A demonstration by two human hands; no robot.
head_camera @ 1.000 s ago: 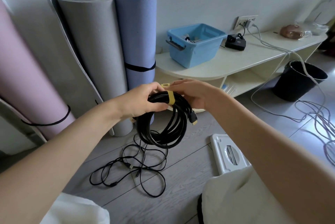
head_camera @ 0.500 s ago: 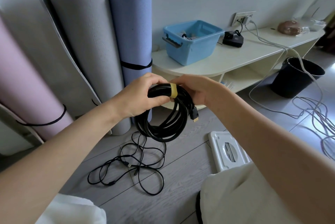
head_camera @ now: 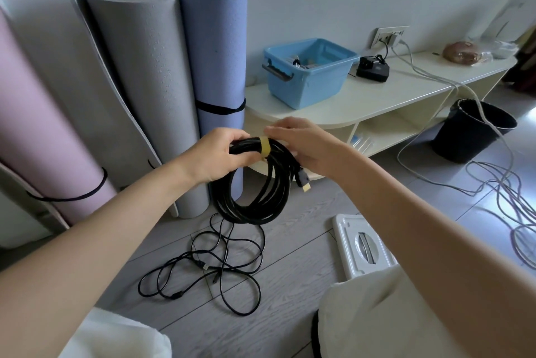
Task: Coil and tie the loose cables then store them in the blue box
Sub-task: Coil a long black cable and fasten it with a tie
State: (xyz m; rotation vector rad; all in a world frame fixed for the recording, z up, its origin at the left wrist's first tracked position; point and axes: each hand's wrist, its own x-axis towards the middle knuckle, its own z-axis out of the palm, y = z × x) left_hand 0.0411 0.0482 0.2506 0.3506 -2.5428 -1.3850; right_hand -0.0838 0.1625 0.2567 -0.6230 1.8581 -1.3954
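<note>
Open floor lies between you and the white shelf's (head_camera: 385, 108) curved edge, where the blue box (head_camera: 307, 79) sits. Your left hand (head_camera: 216, 156) grips the top of the coiled black cable (head_camera: 255, 183); your right hand (head_camera: 301, 143) pinches its yellow tie (head_camera: 264, 148). Below, a loose cable (head_camera: 208, 267) sprawls.

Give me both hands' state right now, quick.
Left hand: gripping the coiled black cable just beside the yellow tie.
Right hand: fingers at the yellow tie on the coil; whether they pinch it cannot be told.
</note>
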